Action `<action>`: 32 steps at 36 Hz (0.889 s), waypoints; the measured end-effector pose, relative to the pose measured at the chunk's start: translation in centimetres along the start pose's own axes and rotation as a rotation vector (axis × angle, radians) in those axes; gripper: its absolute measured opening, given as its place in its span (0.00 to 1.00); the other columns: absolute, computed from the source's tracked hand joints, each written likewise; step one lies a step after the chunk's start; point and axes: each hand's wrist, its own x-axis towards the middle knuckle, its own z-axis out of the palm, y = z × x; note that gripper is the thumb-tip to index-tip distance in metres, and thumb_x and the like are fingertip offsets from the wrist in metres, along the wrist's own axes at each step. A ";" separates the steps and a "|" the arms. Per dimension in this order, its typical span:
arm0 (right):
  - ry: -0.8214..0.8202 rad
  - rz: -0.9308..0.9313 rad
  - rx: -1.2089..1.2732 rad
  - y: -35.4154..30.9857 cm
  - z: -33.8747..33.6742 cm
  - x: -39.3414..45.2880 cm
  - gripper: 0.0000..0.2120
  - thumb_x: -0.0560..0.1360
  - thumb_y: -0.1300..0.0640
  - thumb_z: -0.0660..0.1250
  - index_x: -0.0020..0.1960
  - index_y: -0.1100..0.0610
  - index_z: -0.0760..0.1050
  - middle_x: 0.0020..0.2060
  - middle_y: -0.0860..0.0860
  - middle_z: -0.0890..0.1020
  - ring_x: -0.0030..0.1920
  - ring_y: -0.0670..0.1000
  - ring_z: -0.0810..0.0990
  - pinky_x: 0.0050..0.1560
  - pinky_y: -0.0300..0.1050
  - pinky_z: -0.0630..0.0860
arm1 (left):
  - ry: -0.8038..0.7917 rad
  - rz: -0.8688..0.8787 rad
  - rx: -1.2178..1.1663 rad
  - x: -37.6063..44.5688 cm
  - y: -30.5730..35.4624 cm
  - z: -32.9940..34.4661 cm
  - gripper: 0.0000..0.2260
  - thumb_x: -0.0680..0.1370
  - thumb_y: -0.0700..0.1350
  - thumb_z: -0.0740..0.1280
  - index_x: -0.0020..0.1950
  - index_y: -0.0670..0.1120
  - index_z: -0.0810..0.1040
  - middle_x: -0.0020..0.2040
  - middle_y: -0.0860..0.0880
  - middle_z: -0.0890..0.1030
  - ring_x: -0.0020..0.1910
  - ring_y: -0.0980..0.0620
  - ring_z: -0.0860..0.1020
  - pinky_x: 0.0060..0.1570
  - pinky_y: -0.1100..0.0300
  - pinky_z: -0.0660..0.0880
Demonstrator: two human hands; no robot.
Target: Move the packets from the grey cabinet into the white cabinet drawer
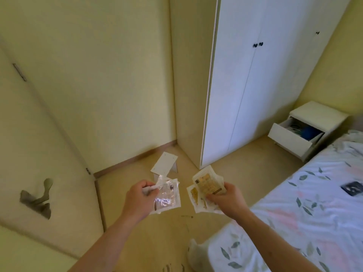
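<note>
Far left of the hands a door (45,173) with its handle (37,199) takes up the side of the view. The left hand (139,199) pinches a few clear packets (167,197) by their upper edge, so they hang fanned and easy to carry. Just beside it, apart, the right hand (225,199) grips a sheaf of yellowish packets (208,185) from below. Beyond and right of that hand, well off, the white cabinet drawer (294,138) stands pulled open, likely ready to take them, next to the bed (314,193).
</note>
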 end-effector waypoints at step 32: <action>0.672 0.282 0.271 -2.2 -20.4 34.7 0.13 0.69 0.56 0.79 0.52 0.53 0.82 0.42 0.47 0.87 0.41 0.44 0.86 0.38 0.41 0.83 | -0.616 0.369 0.085 46.3 25.9 27.7 0.04 0.77 0.46 0.72 0.41 0.51 0.81 0.29 0.56 0.80 0.29 0.58 0.76 0.33 0.62 0.70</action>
